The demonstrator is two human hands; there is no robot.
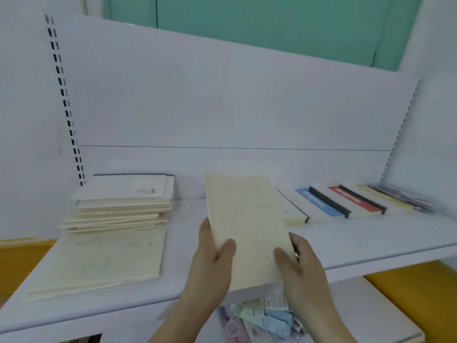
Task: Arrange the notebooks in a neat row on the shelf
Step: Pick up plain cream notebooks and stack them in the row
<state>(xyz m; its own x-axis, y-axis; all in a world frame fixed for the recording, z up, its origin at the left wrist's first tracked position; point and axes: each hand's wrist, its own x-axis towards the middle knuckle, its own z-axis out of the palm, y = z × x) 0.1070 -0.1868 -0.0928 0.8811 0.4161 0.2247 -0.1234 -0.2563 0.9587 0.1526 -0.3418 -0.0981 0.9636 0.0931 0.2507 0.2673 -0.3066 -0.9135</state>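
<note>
I hold a cream notebook [243, 219] above the middle of the white shelf [358, 241]. My left hand [212, 258] grips its lower left edge, and my right hand [296, 258] grips its lower right edge. At the left of the shelf lies a pile of cream notebooks [123, 204], resting on a large cream notebook [103, 261] that lies flat. On the right, a row of overlapping notebooks [346, 201] with blue, red and yellow covers leans across the shelf, just behind the held notebook.
The shelf's white back panel [222, 107] has slotted uprights on both sides. Below the shelf edge lies a clear bag of small coloured packets [262, 320]. Yellow surfaces show at the lower left and lower right.
</note>
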